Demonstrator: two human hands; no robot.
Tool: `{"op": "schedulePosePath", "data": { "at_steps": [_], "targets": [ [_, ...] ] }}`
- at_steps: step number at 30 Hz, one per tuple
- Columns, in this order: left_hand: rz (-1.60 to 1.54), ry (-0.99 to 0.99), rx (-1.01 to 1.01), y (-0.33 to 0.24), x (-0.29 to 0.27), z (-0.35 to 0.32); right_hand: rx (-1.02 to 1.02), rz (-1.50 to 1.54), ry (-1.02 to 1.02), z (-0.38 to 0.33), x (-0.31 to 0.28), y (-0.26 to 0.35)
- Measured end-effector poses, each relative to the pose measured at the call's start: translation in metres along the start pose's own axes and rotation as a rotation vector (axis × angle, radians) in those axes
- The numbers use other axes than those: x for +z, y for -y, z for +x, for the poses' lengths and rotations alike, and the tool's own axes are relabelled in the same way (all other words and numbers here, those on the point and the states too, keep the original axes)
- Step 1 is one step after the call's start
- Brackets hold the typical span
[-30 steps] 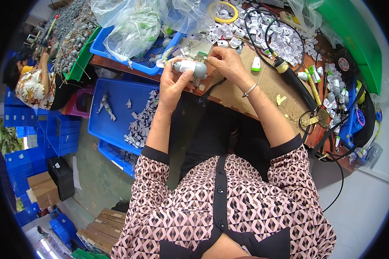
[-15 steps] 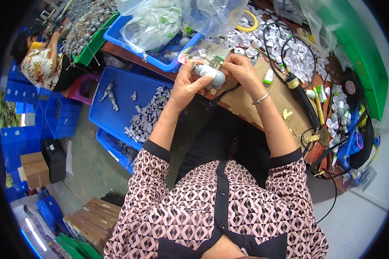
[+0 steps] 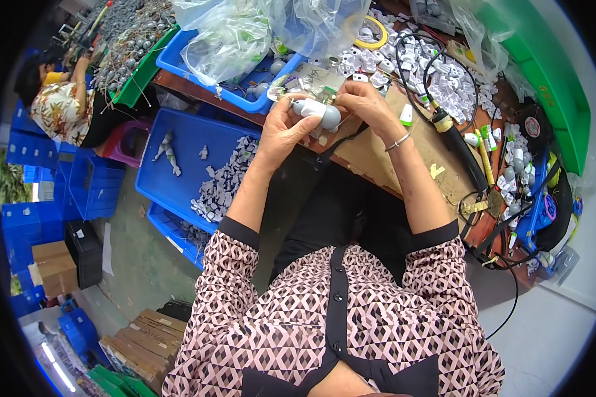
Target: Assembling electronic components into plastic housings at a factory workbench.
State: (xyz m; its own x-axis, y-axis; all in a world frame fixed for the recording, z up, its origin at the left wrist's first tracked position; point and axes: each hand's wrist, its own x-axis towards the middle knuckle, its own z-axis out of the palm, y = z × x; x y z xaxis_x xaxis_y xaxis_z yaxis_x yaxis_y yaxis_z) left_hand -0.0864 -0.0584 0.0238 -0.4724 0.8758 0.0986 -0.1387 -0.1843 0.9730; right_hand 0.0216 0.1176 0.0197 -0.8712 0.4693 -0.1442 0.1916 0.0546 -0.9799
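My left hand (image 3: 283, 134) is closed around a bulb-shaped plastic piece (image 3: 318, 112), its neck white and its round end smooth and grey. The thumb lies along its near side, and the grey end points right. Beside it, my right hand (image 3: 367, 106) has its thumb and fingertips pinched together near the piece's far right side. Whatever those fingertips hold is too small to make out. A small green part (image 3: 327, 92) shows just beyond the piece, between the two hands.
Loose white plastic parts (image 3: 437, 83) cover the bench's far right. A black-handled corded tool (image 3: 462, 153) lies on brown cardboard (image 3: 357, 155). Blue trays (image 3: 172, 122) of parts stand at left, clear plastic bags (image 3: 232, 40) at the back. Another person (image 3: 63, 106) sits far left.
The bulb-shaped piece has turned slightly, its grey end now pointing more to the right and a little higher. My right fingers have shifted slightly left. The whole view has shifted a little.
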Motion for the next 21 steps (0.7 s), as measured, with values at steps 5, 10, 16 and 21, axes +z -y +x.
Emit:
{"op": "schedulePosePath", "data": {
  "at_steps": [5,10,16,21],
  "targets": [
    [-0.003,0.024,-0.033,0.002,0.003,0.005,-0.013,-0.138,-0.016,0.001,-0.011,-0.013],
    [0.028,0.002,-0.037,-0.016,0.014,-0.002,-0.578,-0.783,-0.462,-0.047,-0.012,0.013],
    [0.084,0.17,-0.017,-0.011,0.053,0.003,-0.471,-0.403,-0.218,-0.113,0.01,0.029],
    [0.112,0.303,-0.047,-0.002,0.079,0.009,-0.201,-0.13,-0.258,-0.142,-0.016,0.019]
  ]
}}
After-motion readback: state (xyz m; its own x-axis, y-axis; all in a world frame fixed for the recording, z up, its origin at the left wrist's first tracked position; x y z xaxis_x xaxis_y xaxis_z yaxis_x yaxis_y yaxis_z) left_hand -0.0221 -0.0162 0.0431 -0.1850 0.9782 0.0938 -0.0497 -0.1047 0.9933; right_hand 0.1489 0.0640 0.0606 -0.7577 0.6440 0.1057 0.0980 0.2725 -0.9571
